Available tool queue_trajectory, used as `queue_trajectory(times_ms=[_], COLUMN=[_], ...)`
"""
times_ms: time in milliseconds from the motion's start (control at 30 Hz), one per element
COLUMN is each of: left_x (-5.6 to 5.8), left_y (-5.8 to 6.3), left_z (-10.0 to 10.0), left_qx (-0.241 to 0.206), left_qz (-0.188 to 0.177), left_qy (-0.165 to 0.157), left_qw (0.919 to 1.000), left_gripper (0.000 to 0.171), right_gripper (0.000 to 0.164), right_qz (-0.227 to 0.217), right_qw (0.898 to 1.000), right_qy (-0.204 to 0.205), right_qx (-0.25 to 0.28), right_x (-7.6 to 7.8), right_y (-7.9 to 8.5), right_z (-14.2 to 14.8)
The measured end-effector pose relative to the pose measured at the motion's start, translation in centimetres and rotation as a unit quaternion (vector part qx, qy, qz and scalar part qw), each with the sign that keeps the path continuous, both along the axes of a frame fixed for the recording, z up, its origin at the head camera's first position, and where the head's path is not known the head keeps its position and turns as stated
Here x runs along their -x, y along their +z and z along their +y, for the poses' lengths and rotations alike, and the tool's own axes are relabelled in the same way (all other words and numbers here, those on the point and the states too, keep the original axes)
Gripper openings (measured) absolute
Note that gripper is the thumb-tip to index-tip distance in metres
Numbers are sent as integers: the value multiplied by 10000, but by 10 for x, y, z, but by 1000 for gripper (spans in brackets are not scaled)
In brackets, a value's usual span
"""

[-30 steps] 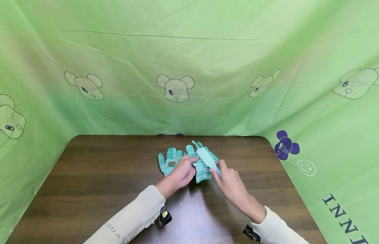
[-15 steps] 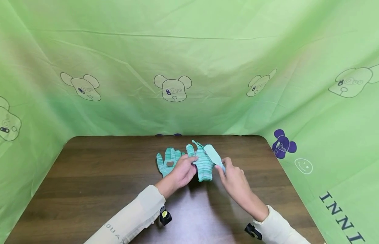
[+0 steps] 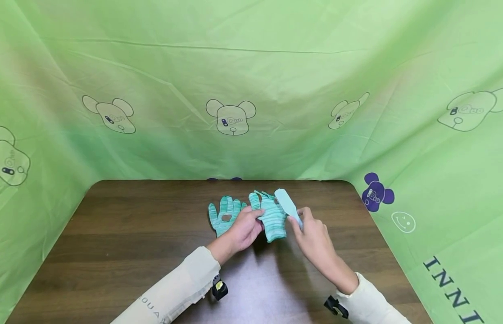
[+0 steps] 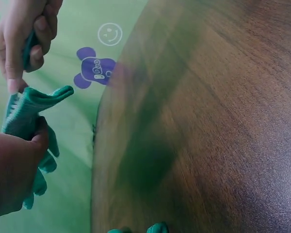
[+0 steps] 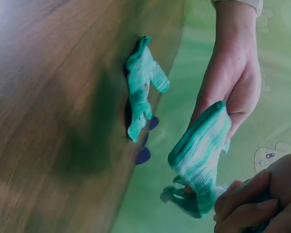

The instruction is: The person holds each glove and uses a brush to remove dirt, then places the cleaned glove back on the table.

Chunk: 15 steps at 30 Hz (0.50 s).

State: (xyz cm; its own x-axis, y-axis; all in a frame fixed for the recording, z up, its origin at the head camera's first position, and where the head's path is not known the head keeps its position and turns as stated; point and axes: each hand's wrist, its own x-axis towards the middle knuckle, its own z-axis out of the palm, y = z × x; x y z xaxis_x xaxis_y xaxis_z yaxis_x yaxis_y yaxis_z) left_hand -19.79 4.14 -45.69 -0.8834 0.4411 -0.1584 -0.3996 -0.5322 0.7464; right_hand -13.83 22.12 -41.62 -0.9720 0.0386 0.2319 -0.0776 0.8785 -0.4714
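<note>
In the head view my left hand (image 3: 244, 228) pinches a green striped knit glove (image 3: 274, 223) at its left side, thumb on top, holding it above the table. My right hand (image 3: 316, 240) grips the handle of a light blue brush (image 3: 286, 202). The brush's flat back faces up, and its head lies at the glove's right edge. White bristles (image 4: 14, 107) show against the glove in the left wrist view. A second green glove (image 3: 223, 225), with a brown patch in its palm, lies on the table left of my left hand, partly hidden by it.
The brown wooden table (image 3: 133, 252) has a far edge that meets a green curtain (image 3: 235, 153) with bear-head prints. This curtain also rises along the left and right sides. Dark wrist cameras sit near both cuffs.
My right hand has moved the brush to the right, from over the glove's middle to its right edge. The held glove has shifted slightly right, still pinched by my left hand.
</note>
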Motion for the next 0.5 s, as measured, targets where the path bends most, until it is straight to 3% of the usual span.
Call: queue_trajectory(times_ms=[133,300,500], left_x=[1,1,2], left_y=[-1,-1,-1], left_z=[-2,-5,-7], left_qx=[-97,-194,-129], left_qz=[-20,21,110], left_qy=[-23,26,104], left_qw=[9999,9998,9998], left_gripper=[42,46,43], right_gripper=[32,31,29], right_qz=[17,56,105], right_qw=[9996,9986,9988], right_qy=[188,525,431], right_qx=[218,-61,-197], right_x=[-1,-1,0], right_y=[1,-6,-7], right_z=[-4,-8,-3])
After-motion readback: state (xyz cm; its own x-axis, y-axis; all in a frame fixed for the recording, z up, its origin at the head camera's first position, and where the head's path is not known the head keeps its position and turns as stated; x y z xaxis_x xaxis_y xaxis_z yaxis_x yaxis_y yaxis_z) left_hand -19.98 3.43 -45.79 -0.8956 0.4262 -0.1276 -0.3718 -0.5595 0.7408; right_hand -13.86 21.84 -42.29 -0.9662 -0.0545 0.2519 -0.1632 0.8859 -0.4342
